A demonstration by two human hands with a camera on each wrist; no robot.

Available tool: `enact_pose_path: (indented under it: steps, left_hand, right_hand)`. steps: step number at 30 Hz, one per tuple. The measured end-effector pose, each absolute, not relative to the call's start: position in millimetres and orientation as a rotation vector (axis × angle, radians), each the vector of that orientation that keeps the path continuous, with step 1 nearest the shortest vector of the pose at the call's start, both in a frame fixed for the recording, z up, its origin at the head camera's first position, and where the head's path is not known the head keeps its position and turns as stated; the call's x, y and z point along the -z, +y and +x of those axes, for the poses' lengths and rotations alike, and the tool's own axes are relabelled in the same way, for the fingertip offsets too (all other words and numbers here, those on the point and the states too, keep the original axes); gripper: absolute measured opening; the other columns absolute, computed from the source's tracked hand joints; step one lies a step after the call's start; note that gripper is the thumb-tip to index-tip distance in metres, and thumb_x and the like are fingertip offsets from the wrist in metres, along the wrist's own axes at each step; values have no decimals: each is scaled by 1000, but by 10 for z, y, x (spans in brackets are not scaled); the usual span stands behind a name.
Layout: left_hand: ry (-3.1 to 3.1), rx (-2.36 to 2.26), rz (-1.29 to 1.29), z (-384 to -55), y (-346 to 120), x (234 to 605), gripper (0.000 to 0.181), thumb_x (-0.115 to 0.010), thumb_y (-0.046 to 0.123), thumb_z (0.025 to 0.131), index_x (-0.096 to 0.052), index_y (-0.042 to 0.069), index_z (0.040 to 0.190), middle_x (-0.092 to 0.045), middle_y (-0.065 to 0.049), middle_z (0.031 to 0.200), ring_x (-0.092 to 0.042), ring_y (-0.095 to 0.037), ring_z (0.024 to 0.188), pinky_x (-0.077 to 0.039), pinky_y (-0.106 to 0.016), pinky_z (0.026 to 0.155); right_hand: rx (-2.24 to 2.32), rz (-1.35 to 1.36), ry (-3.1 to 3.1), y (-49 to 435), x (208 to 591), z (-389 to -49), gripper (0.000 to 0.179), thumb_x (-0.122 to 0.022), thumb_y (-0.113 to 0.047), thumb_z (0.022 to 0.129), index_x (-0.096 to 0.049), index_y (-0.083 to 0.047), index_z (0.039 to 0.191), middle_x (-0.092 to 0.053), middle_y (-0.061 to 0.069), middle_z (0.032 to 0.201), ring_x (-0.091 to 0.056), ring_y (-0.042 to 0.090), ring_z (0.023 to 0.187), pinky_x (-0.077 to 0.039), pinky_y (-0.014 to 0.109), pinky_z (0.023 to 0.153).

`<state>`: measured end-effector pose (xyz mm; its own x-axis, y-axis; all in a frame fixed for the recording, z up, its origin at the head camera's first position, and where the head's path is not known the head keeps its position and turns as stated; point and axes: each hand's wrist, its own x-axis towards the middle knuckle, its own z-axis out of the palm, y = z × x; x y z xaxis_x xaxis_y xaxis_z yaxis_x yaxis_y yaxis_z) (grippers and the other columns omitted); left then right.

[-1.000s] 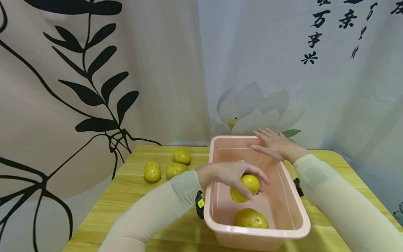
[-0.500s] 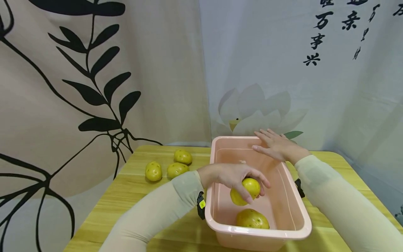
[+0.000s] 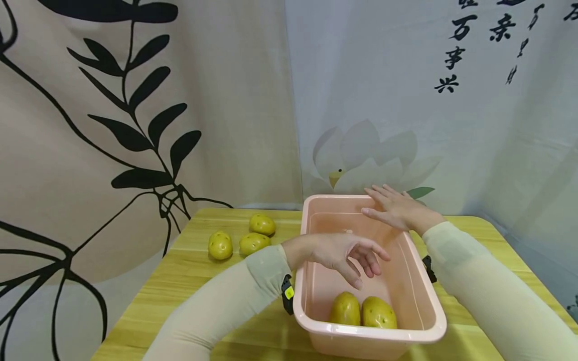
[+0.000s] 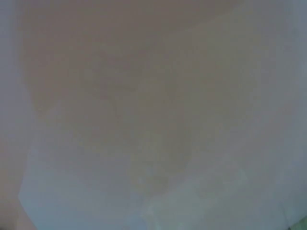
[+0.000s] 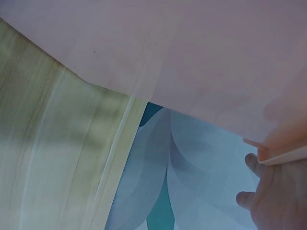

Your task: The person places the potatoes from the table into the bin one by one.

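Yellow potatoes lie in the tub below the loosely spread left hand

Potatoes yellow with darker specks, tub plain pale pink (left wrist view too hazy to confirm shade), table yellow wood-grained, sleeves cream, left curtain beige with black leaf print, right curtain pale blue-grey with black characters.

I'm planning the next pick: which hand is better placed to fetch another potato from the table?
Probably the left hand: it holds nothing and is nearer the three potatoes on the table. The right hand rests on the pink tub, farther from them.
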<state>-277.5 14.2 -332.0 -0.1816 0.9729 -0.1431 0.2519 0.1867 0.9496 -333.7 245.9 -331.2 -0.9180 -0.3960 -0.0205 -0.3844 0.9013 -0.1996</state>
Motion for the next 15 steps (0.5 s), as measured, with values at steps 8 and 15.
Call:
enact_pose_path:
  steps: [8,15]
  left_hand:
    - [1609,-1071,1235,-2781,143,3330,71,-71,-12,78,-38,-2,141,-62,-9,115,-61,-17,106,-47,-31,96]
    - [1579,-1087,1242,-2778,146,3330,74,-69,-16,78,-36,-2,143,-59,-17,121,-60,-17,108,-46,-33,98]
  right_hand:
    - [296,-616,3000,2455,3315,-3337,86,-27,-74,91,-18,-16,155,-12,16,159,-4,41,144,-4,70,106]
    - [287,-614,3001,2464,3317,-3343,86,-26,-74,91,-17,-17,155,-12,16,159,-4,40,144,-4,69,107]
